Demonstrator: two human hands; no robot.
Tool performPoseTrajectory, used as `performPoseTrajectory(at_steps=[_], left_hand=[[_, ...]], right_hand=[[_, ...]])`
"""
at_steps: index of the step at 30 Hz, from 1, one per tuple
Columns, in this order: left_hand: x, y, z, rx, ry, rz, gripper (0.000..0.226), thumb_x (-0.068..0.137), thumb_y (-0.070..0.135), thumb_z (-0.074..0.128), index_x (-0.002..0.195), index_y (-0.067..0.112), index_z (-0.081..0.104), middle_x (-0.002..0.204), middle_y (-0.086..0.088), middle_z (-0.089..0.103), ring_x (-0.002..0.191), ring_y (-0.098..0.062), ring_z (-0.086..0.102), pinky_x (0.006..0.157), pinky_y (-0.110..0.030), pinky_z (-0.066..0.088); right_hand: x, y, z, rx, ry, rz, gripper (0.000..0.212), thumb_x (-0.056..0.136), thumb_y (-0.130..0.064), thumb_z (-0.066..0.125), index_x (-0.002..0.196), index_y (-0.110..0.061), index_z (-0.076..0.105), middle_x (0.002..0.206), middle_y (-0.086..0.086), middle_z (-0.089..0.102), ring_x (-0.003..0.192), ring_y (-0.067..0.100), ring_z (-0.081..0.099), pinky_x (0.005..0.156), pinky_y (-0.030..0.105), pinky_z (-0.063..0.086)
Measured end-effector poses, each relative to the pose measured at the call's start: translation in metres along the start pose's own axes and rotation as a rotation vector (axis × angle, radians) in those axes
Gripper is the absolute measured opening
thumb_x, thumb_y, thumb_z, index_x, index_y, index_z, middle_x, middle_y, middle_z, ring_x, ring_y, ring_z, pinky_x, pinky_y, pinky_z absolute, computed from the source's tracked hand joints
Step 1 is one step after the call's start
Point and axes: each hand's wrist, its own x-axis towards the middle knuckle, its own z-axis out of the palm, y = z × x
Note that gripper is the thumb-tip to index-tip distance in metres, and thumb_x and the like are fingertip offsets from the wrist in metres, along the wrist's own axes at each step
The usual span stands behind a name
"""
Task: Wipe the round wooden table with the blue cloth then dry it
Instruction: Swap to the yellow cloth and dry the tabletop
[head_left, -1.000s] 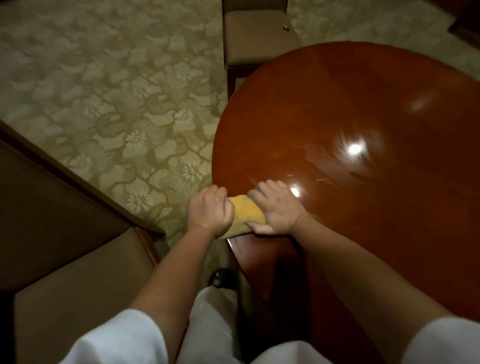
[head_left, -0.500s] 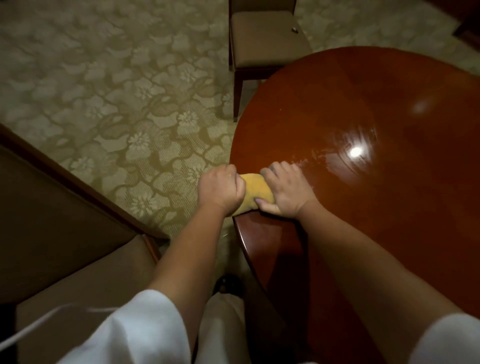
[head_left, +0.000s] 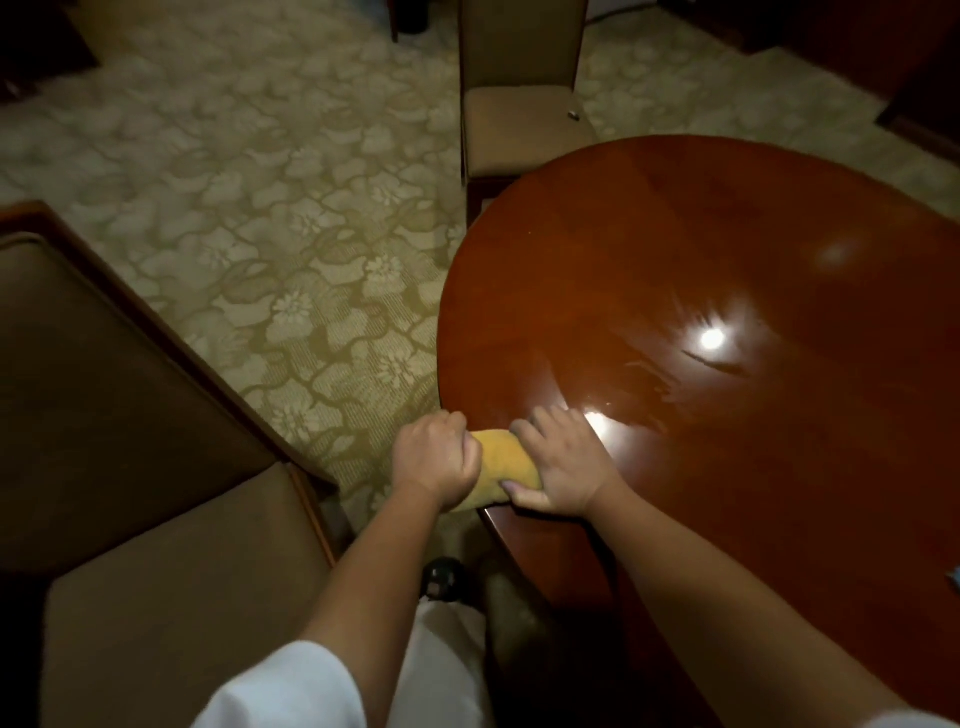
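Both hands work a yellow cloth (head_left: 506, 460) at the near left rim of the round table (head_left: 727, 291). The cloth looks soft and napped, bunched into a thick roll that hangs partly over the table's edge. The left hand (head_left: 434, 460) is balled into a fist round the cloth's left end, off the rim and over the carpet (head_left: 249, 218). The right hand (head_left: 558, 467) lies on the cloth's other end with fingers curled over it and the thumb tucked along its near side, pressing it to the wood.

The table top is smooth, glossy, reddish-brown wood — bright light spots and streaky smears show on its sheen right of the hands. Its right part is cut off by the frame.

The carpet is pale olive with a raised floral pattern. A padded chair (head_left: 524, 130) with a tan seat stands tucked at the table's far side; a small pale object on its seat is too small to make out. Another upholstered seat (head_left: 156, 597) with dark wood trim fills the lower left — only partly visible. White sleeves (head_left: 291, 691) cover the upper arms.
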Motion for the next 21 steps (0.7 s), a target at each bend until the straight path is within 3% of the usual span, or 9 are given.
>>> performPoseTrajectory(at_steps=[6, 9, 14, 21], left_hand=[[0.045, -0.024, 0.006, -0.06, 0.05, 0.059, 0.034, 0.074, 0.03, 0.025, 0.059, 0.011, 0.048, 0.057, -0.007, 0.053, 0.05, -0.028, 0.052, 0.048, -0.024, 0.024], [0.088, -0.041, 0.001, -0.057, 0.067, 0.05, 0.042, 0.073, 0.034, 0.021, 0.063, 0.008, 0.052, 0.064, -0.01, 0.058, 0.058, -0.031, 0.055, 0.051, -0.027, 0.026], [0.163, -0.061, -0.011, -0.008, 0.05, 0.126, 0.063, 0.069, 0.04, 0.007, 0.081, 0.007, 0.058, 0.085, -0.011, 0.063, 0.079, -0.031, 0.058, 0.059, -0.03, 0.029], [0.232, -0.072, -0.016, 0.046, -0.032, 0.191, 0.045, 0.078, 0.033, 0.023, 0.089, 0.008, 0.059, 0.092, -0.009, 0.063, 0.085, -0.028, 0.058, 0.064, -0.032, 0.036]], right_hand=[[0.04, 0.021, 0.011, 0.007, 0.043, -0.036, 0.057, 0.073, -0.062, 0.046, 0.099, -0.012, 0.05, 0.082, 0.008, 0.051, 0.07, 0.027, 0.048, 0.06, 0.036, 0.036], [0.08, 0.036, 0.018, -0.022, 0.042, -0.012, 0.058, 0.074, -0.062, 0.045, 0.098, -0.01, 0.056, 0.081, 0.008, 0.051, 0.069, 0.027, 0.048, 0.061, 0.038, 0.03], [0.138, 0.062, 0.029, -0.028, 0.055, 0.083, 0.06, 0.076, -0.061, 0.045, 0.096, -0.007, 0.062, 0.082, 0.01, 0.053, 0.07, 0.028, 0.049, 0.061, 0.037, 0.034], [0.182, 0.093, 0.037, -0.044, 0.074, 0.165, 0.062, 0.08, -0.063, 0.041, 0.097, -0.007, 0.062, 0.083, 0.009, 0.054, 0.071, 0.027, 0.049, 0.061, 0.035, 0.031]])
